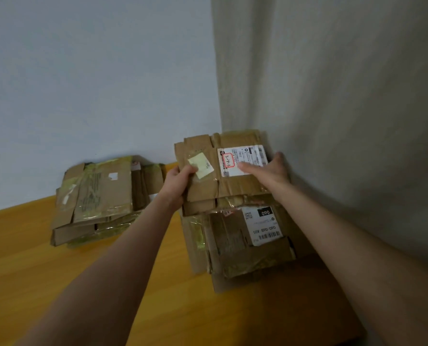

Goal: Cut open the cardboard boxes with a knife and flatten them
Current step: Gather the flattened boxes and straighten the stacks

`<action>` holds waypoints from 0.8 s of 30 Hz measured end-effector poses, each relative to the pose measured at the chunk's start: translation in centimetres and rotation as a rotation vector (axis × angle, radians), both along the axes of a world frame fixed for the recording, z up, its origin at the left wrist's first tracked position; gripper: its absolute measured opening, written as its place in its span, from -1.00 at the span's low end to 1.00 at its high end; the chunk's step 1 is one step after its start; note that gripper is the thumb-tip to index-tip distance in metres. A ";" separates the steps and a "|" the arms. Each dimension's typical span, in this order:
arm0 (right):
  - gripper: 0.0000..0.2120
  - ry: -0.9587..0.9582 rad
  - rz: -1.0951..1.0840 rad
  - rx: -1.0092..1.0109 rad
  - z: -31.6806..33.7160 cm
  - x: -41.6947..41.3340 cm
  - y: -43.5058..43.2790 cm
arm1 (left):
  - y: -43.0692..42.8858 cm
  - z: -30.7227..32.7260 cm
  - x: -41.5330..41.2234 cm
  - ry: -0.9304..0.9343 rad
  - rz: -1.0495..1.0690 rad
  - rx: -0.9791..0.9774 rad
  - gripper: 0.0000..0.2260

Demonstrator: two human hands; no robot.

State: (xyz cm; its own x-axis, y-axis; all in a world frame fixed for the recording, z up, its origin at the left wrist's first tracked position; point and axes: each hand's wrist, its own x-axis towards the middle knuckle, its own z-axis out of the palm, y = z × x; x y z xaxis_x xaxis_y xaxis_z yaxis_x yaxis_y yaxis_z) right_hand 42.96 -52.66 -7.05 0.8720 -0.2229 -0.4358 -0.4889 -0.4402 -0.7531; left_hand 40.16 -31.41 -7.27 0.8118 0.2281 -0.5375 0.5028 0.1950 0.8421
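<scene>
Fingers (188, 170) of the left hand (176, 182) are curled round the left edge of the flattened box (233, 188); its right edge is pinched by the right hand (270, 171). It is held tilted over the stack (245, 253) on the bench (108, 283), long axis left to right.

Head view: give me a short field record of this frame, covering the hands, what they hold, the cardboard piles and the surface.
held item: flattened box with a white shipping label, held over the right stack
left hand: grips the flattened box's left edge, thumb on top
right hand: holds its right edge, thumb across the shipping label
right stack: flattened cardboard beside the curtain
left stack: flattened, taped cardboard near the wall
surface: wooden table
knife: not in view
</scene>
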 end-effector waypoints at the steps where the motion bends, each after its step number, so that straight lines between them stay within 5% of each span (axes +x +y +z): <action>1: 0.08 0.044 -0.019 0.041 0.2 -0.3 -0.1 | 0.4 0.2 -0.3 0.000 -0.028 0.016 -0.74; 3: 0.09 0.106 -0.083 0.130 -0.1 -0.9 -0.7 | 0.8 0.4 -0.7 -0.020 -0.059 0.044 -0.71; 7: -0.63 0.139 -0.058 0.315 0.2 -1.7 -1.6 | 0.7 1.3 -0.7 -0.072 -0.071 0.066 -0.68; 10: -0.72 0.048 -0.091 0.304 0.8 -1.2 -1.8 | 0.2 2.3 -0.3 -0.073 -0.068 0.060 -0.65; 16: -0.83 0.134 0.057 -0.197 0.5 -2.4 -2.9 | -2.9 -0.2 -3.6 0.147 -0.198 0.161 -0.58; 19: -0.38 0.303 0.216 -0.566 -1.3 -4.3 -3.4 | -4.1 -3.6 -6.5 0.249 -0.284 0.265 -0.54; 22: 0.10 0.368 0.312 -0.439 -3.0 -5.7 -3.1 | -4.5 -5.7 -7.6 0.301 -0.335 0.307 -0.51; 24: 0.20 0.367 0.290 -0.346 -4.3 -6.3 -2.7 | -4.7 -5.7 -7.9 0.308 -0.321 0.258 -0.56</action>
State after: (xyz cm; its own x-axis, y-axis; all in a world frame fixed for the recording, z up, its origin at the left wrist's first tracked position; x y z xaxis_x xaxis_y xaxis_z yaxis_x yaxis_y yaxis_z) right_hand 36.62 -55.32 -11.36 0.7241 -0.1806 -0.6657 -0.5134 -0.7857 -0.3452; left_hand 32.25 -36.14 -12.93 0.6754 0.1502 -0.7220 0.7357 -0.2048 0.6456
